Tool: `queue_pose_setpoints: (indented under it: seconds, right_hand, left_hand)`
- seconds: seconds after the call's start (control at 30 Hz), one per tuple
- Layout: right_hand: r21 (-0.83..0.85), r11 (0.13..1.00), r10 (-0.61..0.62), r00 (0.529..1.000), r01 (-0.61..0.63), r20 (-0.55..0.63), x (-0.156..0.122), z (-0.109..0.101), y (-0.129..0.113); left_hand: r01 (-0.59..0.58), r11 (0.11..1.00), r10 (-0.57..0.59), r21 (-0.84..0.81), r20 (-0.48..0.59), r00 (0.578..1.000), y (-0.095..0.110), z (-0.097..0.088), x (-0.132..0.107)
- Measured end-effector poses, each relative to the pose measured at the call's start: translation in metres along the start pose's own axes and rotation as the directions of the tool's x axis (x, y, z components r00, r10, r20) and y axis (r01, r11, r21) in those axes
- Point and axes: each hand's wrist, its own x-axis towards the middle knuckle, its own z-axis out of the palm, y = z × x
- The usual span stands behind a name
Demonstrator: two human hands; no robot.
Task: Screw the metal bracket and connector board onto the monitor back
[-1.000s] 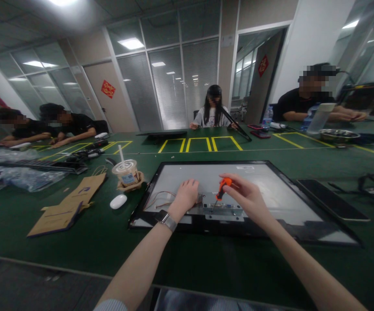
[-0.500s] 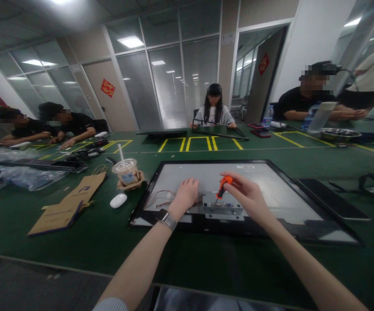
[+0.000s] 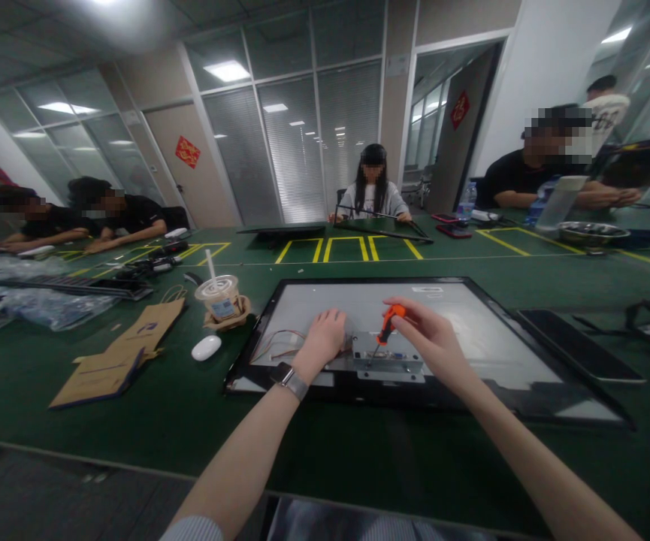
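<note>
A monitor panel [image 3: 471, 330] lies face down on the green table, its silver back showing. A small metal bracket [image 3: 388, 362] with ports sits near the panel's front edge. My right hand [image 3: 431, 340] is closed around an orange-handled screwdriver [image 3: 385, 328], whose tip points down at the bracket. My left hand [image 3: 321, 342] rests with curled fingers on the panel at the bracket's left end, a watch on its wrist. Thin red wires [image 3: 282, 344] run across the panel to the left of that hand.
A lidded drink cup with a straw [image 3: 219, 297], a white mouse [image 3: 206, 348] and flat brown cardboard [image 3: 115, 355] lie to the left. A dark bezel strip [image 3: 578, 347] lies to the right. Other people sit around the table's far side with more panels and tools.
My hands and the screwdriver hold almost the same place. The person across the table has lowered a raised panel flat. Someone has walked past at the far right.
</note>
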Motion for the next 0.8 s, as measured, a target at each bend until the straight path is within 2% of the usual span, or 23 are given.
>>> queue_pose_setpoints:
  seconds: [0.47, 0.8]
  right_hand:
    - [0.003, 1.000, 0.001, 1.000, -0.001, -0.006, 0.0002, 0.0001, 0.0020]
    - [-0.006, 1.000, 0.029, 1.000, -0.029, 0.001, 0.0004, -0.0008, 0.0011]
  left_hand:
    - [0.010, 1.000, -0.011, 0.013, 0.027, 1.000, 0.0022, -0.0045, -0.0010]
    - [-0.004, 1.000, 0.004, 0.004, 0.006, 1.000, 0.0017, -0.0047, -0.0022]
